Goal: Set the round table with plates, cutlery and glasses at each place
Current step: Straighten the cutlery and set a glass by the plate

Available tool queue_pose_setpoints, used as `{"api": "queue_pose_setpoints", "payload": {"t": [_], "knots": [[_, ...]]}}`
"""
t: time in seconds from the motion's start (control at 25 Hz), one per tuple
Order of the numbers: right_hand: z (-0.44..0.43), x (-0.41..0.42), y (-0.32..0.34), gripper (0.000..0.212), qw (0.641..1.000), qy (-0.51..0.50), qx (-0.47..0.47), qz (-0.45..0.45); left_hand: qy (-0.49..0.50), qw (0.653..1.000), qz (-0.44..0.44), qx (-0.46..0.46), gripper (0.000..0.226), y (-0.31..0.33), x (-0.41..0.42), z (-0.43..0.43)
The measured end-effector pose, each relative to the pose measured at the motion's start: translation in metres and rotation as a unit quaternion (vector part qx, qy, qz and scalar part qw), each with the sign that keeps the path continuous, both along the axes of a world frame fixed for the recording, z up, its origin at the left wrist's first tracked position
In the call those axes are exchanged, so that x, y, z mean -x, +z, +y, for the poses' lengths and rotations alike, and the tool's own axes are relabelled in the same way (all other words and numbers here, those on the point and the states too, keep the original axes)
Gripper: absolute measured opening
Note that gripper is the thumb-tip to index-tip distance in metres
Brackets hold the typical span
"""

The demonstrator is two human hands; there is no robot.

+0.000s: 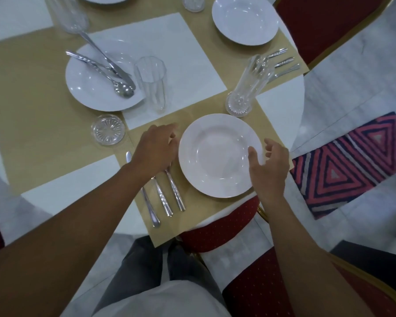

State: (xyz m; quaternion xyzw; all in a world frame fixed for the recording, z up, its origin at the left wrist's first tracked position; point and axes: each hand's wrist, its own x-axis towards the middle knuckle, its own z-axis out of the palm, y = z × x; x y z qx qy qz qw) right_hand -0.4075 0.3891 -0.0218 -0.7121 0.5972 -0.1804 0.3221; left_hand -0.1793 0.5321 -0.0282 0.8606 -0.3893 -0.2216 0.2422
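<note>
At the centre of the frame a white rimmed plate point(217, 155) lies flat on the beige table runner point(44, 133), near the table's lower edge. The right hand point(269, 167) is at the plate's right rim, thumb resting on the rim's top and the fingers curled loosely beyond the edge; whether they actually pinch the rim from below cannot be told. The left hand point(154, 149) hovers at the plate's left edge, fingers spread and relaxed, holding nothing, and it covers the upper ends of three pieces of cutlery point(164, 197) lying side by side just left of the plate. A glass coaster point(108, 129) sits left of that hand. Above and right of the plate a tall ribbed glass point(247, 88) stands on its own coaster. In the upper left, a second plate point(85, 88) carries loose cutlery, with an empty tumbler point(151, 83) beside it.
</note>
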Motion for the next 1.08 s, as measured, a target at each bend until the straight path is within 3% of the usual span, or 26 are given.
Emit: {"api": "queue_pose_setpoints", "payload": {"t": [0.16, 0.32, 0.4, 0.52, 0.76, 1.08], "knots": [[0.059, -0.022, 0.008, 0.031, 0.978, 0.143, 0.136, -0.071, 0.022, 0.998, -0.012, 0.055, 0.04, 0.005, -0.01, 0.052], [0.123, -0.048, -0.002, 0.017, 0.949, 0.3, 0.086, -0.047, 0.05, 0.998, -0.01, 0.033, 0.038, 0.0, -0.002, 0.11], [0.148, -0.057, -0.017, 0.011, 0.932, 0.347, 0.105, -0.022, 0.044, 0.998, -0.03, 0.038, 0.036, -0.007, 0.005, 0.136], [0.167, -0.067, -0.032, 0.011, 0.926, 0.365, 0.092, 0.024, 0.01, 0.997, -0.063, 0.032, 0.045, -0.024, 0.016, 0.164], [0.174, -0.082, -0.037, 0.017, 0.928, 0.36, 0.052, 0.076, -0.054, 0.99, -0.08, -0.107, 0.086, -0.04, 0.043, 0.181], [0.17, -0.094, -0.034, 0.016, 0.929, 0.352, 0.029, 0.109, -0.052, 0.984, -0.102, -0.138, 0.091, -0.045, 0.054, 0.178]]}}
